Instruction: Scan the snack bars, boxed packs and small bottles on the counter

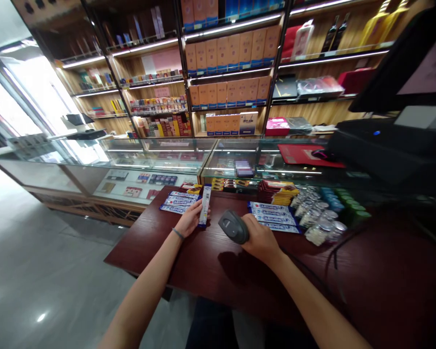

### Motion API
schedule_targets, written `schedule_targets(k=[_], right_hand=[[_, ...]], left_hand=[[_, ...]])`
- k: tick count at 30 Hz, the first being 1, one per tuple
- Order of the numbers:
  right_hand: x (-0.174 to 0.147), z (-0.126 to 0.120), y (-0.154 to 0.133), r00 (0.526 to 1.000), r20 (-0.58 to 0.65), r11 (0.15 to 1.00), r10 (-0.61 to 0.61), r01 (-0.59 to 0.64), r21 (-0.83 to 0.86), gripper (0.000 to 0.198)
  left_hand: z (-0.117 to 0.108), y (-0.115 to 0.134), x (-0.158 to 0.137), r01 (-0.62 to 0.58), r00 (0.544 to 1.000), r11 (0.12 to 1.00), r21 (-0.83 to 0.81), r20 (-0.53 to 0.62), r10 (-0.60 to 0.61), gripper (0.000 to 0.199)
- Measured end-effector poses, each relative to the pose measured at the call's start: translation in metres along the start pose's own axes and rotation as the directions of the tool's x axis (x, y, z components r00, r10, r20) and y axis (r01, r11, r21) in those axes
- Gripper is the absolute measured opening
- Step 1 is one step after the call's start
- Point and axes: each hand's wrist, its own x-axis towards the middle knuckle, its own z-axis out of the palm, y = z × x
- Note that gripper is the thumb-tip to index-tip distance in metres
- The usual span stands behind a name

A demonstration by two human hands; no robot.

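Observation:
My left hand (189,220) grips a long blue-and-white packet (205,206), held upright with its pale side and printed label facing me. In my right hand (262,238) is a dark grey barcode scanner (233,227), its head turned left toward the packet but apart from it. Beside my left hand lies a stack of similar blue-and-white packets (179,201) on the dark red wooden table (199,261). A second group of such packets (274,216) lies just beyond my right hand. The fingers around the scanner's handle are partly hidden.
Several clear jars (319,228) and yellow-red packs (278,192) stand along the table's right and back. A scanner cable (330,257) trails at right. Behind is a glass display counter (160,162); a dark monitor (403,63) overhangs the upper right.

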Motion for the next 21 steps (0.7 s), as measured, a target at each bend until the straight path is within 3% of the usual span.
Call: schedule_targets(k=[6,10,12,14,17,21], right_hand=[[0.001,-0.009,0.01,0.993,-0.098,0.998,0.064,-0.063,0.012,0.027],[0.003,-0.021,0.023,0.973,-0.177,0.989,0.146,-0.15,-0.011,0.026],[0.004,-0.031,0.03,0.958,-0.225,0.983,0.176,-0.183,-0.014,0.026],[0.005,-0.042,0.038,0.938,-0.281,0.977,0.204,-0.215,-0.007,0.026],[0.005,-0.061,0.049,0.9,-0.356,0.964,0.253,-0.265,0.016,0.028],[0.002,-0.083,0.064,0.848,-0.442,0.95,0.293,-0.308,0.039,0.031]], left_hand=[[0.004,-0.001,0.0,-0.024,0.998,0.999,0.028,-0.055,0.025,0.044],[0.014,-0.005,0.003,-0.083,0.996,0.989,0.121,0.021,0.081,0.054],[0.024,-0.006,0.008,-0.146,0.988,0.953,0.265,0.085,0.128,0.058],[0.04,-0.008,0.014,-0.264,0.964,0.84,0.474,0.163,0.211,0.055],[0.074,-0.016,0.025,-0.454,0.886,0.536,0.712,0.298,0.355,0.042],[0.124,-0.043,0.04,-0.596,0.779,0.183,0.782,0.507,0.368,0.029]])
